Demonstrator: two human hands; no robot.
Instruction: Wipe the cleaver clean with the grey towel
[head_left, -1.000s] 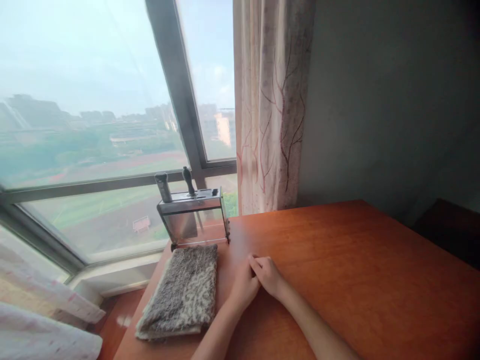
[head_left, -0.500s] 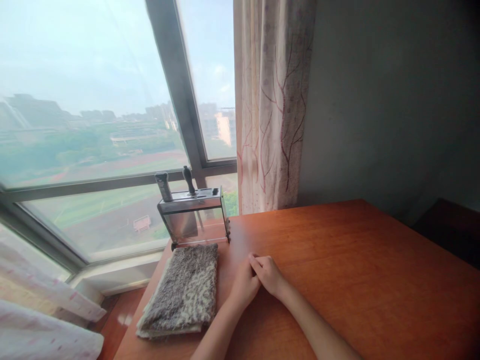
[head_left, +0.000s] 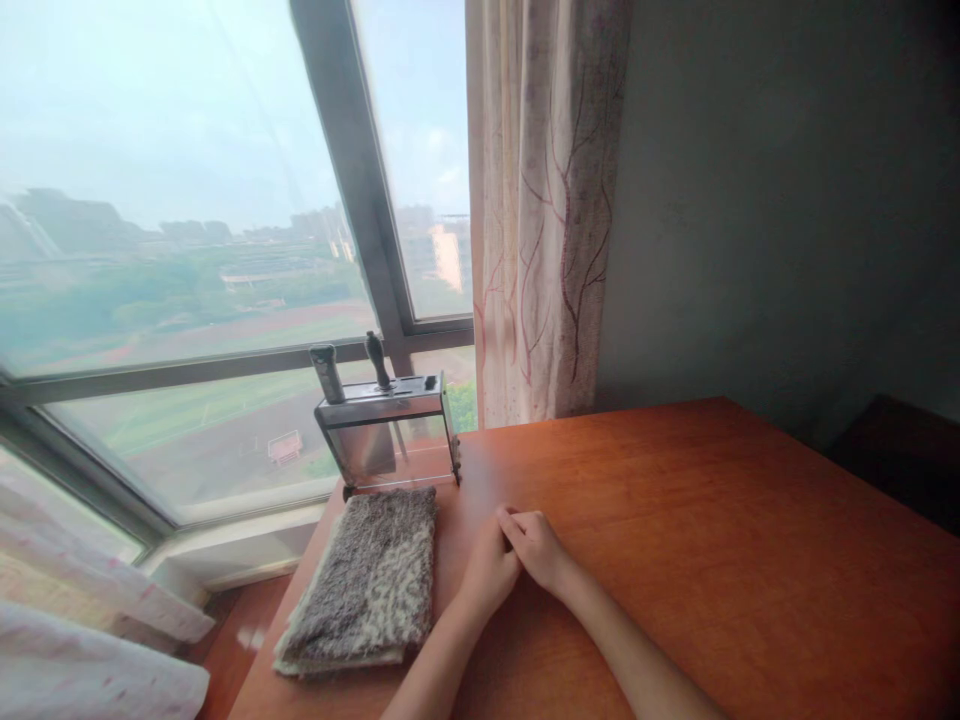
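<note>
— At the near side of the desk (head_left: 712,550), how are the hands set?

— Together. Left hand (head_left: 486,578) and right hand (head_left: 538,552) touch at the fingers, forearms coming in from the bottom edge to form a rough wedge. Most fingers tucked from sight; can't tell how tightly they curl, or whether anything sits between the palms.

— Nearest thing to them?

— Folded towel (head_left: 367,580), grey with a pale pattern, just left of the left hand and forearm. Lies flat on the desk, a lighter layer showing along its left and near edges.

— Beyond that?

— Knife stand (head_left: 390,405), upright just behind the towel. See-through front, metal-toned top. Two dark handles rise from it: a broad handle (head_left: 327,375) at left, a slimmer rounded handle (head_left: 377,360) to its right. Dark blade shape visible through the panel.

— Past the desk?

— Window (head_left: 187,110) on the left, grey frame (head_left: 352,150). Pale curtain (head_left: 551,220) with dark red branching lines at its right, then a dim grey wall (head_left: 750,200). Farthest: green ground (head_left: 187,415), hazy buildings, pale sky.
</note>
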